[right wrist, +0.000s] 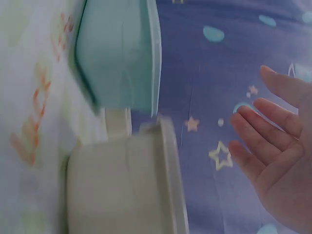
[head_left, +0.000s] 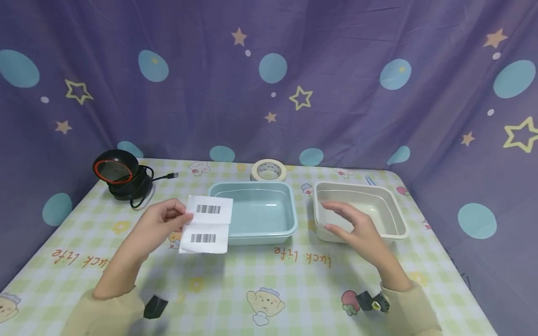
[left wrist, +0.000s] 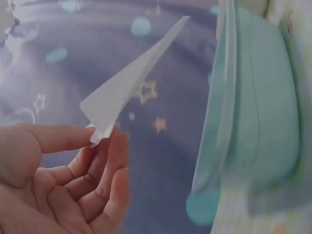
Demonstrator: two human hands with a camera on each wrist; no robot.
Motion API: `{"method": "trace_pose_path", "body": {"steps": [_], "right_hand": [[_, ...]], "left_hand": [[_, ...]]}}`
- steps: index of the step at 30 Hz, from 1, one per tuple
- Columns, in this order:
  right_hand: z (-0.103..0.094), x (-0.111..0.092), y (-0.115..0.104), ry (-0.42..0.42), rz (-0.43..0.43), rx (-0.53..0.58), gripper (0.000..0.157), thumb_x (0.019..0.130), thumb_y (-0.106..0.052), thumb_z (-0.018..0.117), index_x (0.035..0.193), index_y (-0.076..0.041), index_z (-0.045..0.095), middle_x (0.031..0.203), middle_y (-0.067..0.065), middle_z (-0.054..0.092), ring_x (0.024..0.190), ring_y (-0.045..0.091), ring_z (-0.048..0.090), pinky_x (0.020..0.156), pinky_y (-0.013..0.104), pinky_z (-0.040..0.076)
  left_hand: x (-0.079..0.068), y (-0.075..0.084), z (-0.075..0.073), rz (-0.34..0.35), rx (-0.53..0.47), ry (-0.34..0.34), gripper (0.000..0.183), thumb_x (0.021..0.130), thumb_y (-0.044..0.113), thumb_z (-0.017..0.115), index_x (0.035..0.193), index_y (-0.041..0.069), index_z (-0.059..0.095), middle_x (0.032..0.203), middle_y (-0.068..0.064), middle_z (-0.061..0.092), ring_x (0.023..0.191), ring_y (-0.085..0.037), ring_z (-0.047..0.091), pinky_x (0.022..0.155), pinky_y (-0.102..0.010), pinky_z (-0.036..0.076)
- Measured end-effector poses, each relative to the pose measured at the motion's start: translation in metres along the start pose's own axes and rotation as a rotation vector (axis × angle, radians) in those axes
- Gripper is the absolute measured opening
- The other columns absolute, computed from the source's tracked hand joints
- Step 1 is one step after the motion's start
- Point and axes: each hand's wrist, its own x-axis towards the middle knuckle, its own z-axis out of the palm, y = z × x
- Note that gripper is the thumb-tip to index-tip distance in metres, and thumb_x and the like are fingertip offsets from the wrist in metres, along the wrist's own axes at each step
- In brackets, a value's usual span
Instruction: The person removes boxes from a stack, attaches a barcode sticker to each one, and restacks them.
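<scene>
Between thumb and fingers, my left hand [head_left: 161, 226] pinches a white barcode label sheet [head_left: 208, 209] by its left edge. Two printed barcodes and a crease across the middle show in the head view. The sheet is held up in front of the left part of a light blue basin [head_left: 269, 228]; the left wrist view shows the folded paper [left wrist: 122, 83] edge-on. My right hand [head_left: 357, 228] hovers over the front left of a beige basin [head_left: 359, 187], fingers spread and holding nothing. In the right wrist view the right hand [right wrist: 278, 146] stands apart from the basin's rim.
A black barcode scanner [head_left: 119, 172] with an orange-red ring and a coiled USB cable [head_left: 166, 177] stands at the back left. Behind the blue basin sits a roll of tape [head_left: 269, 170]. A small blue item [head_left: 370, 180] lies behind the beige basin. A purple curtain [head_left: 336, 130] hangs behind the table.
</scene>
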Motion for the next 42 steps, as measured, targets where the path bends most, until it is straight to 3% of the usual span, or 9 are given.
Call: {"method": "trace_pose_path", "body": {"steps": [4, 9, 14, 20, 29, 42], "right_hand": [[0.010, 0.010, -0.012, 0.003, -0.052, -0.005, 0.042, 0.083, -0.004, 0.074, 0.123, -0.010, 0.063, 0.127, 0.006, 0.065, 0.123, 0.006, 0.056, 0.106, 0.012, 0.040], [0.021, 0.023, -0.028, 0.055, -0.188, -0.020, 0.044, 0.078, 0.000, 0.077, 0.120, -0.010, 0.065, 0.123, 0.007, 0.067, 0.120, 0.019, 0.059, 0.106, 0.015, 0.041], [0.030, 0.033, -0.040, 0.113, -0.291, 0.003, 0.043, 0.074, 0.004, 0.078, 0.115, -0.004, 0.066, 0.118, 0.011, 0.068, 0.117, 0.021, 0.061, 0.109, 0.019, 0.041], [0.035, 0.037, -0.051, 0.158, -0.339, -0.019, 0.041, 0.074, 0.003, 0.078, 0.114, -0.004, 0.067, 0.117, 0.012, 0.069, 0.114, 0.024, 0.062, 0.110, 0.023, 0.041], [0.042, 0.041, -0.065, 0.156, -0.440, -0.133, 0.034, 0.080, -0.006, 0.076, 0.113, -0.001, 0.067, 0.115, 0.014, 0.069, 0.110, 0.029, 0.064, 0.112, 0.029, 0.041], [0.051, 0.039, -0.073, 0.167, -0.477, -0.162, 0.030, 0.082, -0.011, 0.075, 0.110, -0.002, 0.068, 0.111, 0.012, 0.070, 0.105, 0.025, 0.065, 0.106, 0.023, 0.045]], "left_hand": [[0.003, 0.020, 0.020, 0.020, -0.091, 0.010, 0.013, 0.094, 0.005, 0.060, 0.096, -0.006, 0.053, 0.086, -0.009, 0.066, 0.068, -0.007, 0.059, 0.062, -0.021, 0.054], [0.008, 0.039, 0.041, 0.070, -0.173, 0.033, 0.012, 0.093, 0.005, 0.061, 0.092, -0.005, 0.054, 0.082, -0.008, 0.064, 0.067, -0.006, 0.059, 0.063, -0.021, 0.053], [0.012, 0.051, 0.057, 0.094, -0.196, 0.042, 0.011, 0.093, 0.004, 0.061, 0.090, -0.005, 0.055, 0.082, -0.011, 0.064, 0.066, -0.006, 0.058, 0.062, -0.020, 0.051], [0.013, 0.064, 0.074, 0.127, -0.220, 0.025, 0.010, 0.092, 0.003, 0.062, 0.090, -0.003, 0.055, 0.081, -0.013, 0.063, 0.066, -0.010, 0.055, 0.058, -0.019, 0.045], [0.016, 0.071, 0.100, 0.209, -0.222, 0.043, 0.009, 0.091, 0.003, 0.063, 0.087, -0.003, 0.059, 0.084, -0.017, 0.067, 0.071, -0.010, 0.059, 0.065, -0.018, 0.051], [0.013, 0.072, 0.120, 0.233, -0.398, -0.036, 0.015, 0.094, 0.004, 0.059, 0.088, -0.010, 0.059, 0.083, -0.023, 0.066, 0.065, -0.003, 0.059, 0.064, -0.019, 0.055]]}}
